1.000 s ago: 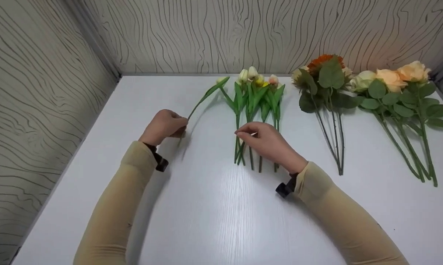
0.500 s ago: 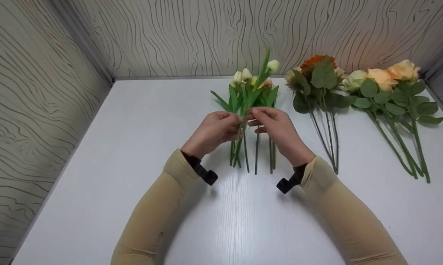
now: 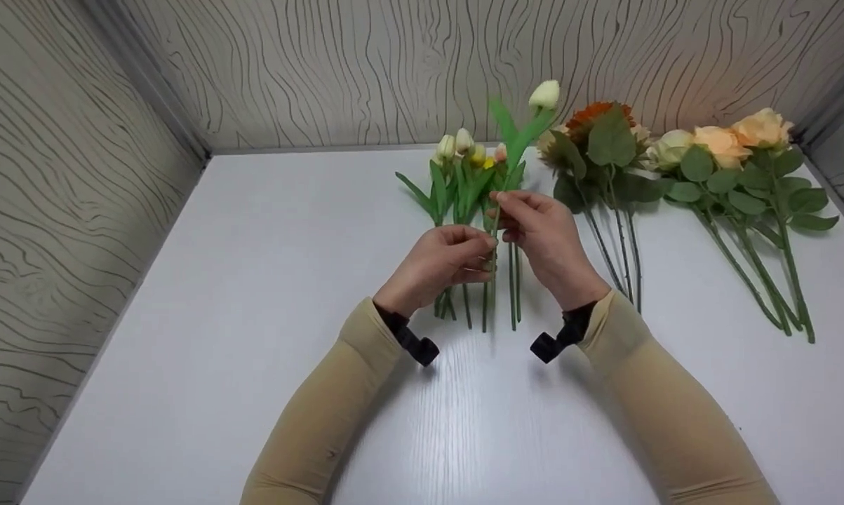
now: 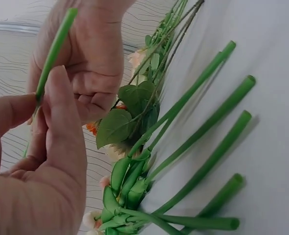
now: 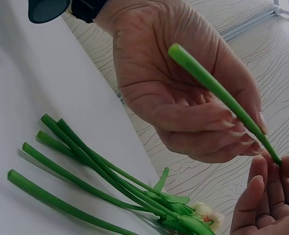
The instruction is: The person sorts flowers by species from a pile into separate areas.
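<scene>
A white tulip (image 3: 545,95) with green leaves is raised over the other flowers, its stem slanting between both hands. My left hand (image 3: 444,263) pinches the lower stem between thumb and fingers. Higher up, just under the leaves, my right hand (image 3: 546,235) pinches the same stem. The cut end of the stem (image 5: 203,76) sticks out past the left fingers in the right wrist view. Beneath the hands lies a row of tulips (image 3: 444,189), white, yellow and pink, partly hidden by them; their stem ends (image 4: 227,100) show in the left wrist view.
To the right on the white table (image 3: 253,280) lie an orange flower (image 3: 597,116) with pale blooms and dark leaves, then several peach and cream roses (image 3: 727,147). A wood-patterned wall (image 3: 365,77) stands along the back, another (image 3: 36,210) at the left.
My left hand has carried the white tulip from the left to the right, over the row. My right hand has come up and taken hold of its stem; the bloom now stands higher.
</scene>
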Action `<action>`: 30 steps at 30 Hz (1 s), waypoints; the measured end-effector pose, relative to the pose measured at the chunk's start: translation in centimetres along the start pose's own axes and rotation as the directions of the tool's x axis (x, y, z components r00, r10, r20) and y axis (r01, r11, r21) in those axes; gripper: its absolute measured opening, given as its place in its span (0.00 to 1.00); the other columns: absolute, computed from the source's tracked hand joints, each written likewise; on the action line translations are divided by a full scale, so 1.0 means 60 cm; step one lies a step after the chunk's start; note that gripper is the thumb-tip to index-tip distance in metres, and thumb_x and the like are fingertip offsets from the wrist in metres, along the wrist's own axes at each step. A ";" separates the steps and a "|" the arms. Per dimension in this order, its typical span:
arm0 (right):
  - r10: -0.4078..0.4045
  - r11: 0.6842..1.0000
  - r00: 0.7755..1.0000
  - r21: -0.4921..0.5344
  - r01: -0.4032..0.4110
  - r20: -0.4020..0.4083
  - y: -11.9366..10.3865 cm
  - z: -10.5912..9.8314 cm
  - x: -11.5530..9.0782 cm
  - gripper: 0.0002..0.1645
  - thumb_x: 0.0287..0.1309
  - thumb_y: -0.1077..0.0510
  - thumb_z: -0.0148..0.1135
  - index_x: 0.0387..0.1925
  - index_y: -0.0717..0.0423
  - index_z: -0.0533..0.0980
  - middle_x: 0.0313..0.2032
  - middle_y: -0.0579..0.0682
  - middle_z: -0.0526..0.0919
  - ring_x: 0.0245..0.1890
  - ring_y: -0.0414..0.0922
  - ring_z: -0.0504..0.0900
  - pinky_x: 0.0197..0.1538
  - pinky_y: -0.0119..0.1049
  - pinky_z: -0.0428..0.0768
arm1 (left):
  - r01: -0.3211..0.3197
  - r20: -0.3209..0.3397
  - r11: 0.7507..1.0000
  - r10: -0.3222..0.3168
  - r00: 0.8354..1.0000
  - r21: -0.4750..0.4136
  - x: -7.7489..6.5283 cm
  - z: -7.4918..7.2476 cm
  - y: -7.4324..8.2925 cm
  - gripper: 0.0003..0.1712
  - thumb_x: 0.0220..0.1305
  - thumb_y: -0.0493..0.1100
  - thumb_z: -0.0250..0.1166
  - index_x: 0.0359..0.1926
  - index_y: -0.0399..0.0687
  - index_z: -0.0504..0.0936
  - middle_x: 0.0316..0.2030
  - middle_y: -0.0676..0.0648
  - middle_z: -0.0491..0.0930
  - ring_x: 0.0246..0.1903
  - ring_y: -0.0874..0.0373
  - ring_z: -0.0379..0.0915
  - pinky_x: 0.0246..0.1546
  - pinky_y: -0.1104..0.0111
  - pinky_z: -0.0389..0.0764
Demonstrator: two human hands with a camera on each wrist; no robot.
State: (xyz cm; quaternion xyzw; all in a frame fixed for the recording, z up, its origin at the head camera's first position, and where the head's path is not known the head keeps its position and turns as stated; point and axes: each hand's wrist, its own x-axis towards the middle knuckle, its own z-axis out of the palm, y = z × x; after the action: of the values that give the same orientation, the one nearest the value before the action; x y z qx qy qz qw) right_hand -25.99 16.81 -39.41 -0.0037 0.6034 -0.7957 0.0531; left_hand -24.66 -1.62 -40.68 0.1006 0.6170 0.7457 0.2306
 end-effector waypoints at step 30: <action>0.072 0.973 0.997 -0.219 -0.067 0.012 -0.003 -0.036 0.011 0.25 0.65 0.52 0.71 0.56 0.65 0.80 0.45 0.57 0.82 0.39 0.47 0.83 0.46 0.36 0.85 | -0.109 -0.068 0.615 0.257 0.964 0.781 -0.032 0.005 0.016 0.18 0.75 0.51 0.63 0.56 0.46 0.84 0.43 0.51 0.84 0.41 0.58 0.80 0.43 0.67 0.82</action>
State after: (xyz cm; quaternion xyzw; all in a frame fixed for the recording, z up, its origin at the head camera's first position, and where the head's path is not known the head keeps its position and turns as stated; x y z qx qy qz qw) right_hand -26.84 18.88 -39.85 0.0039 0.6862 -0.7223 0.0861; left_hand -23.06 -2.40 -39.43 0.1868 0.8798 0.4359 0.0335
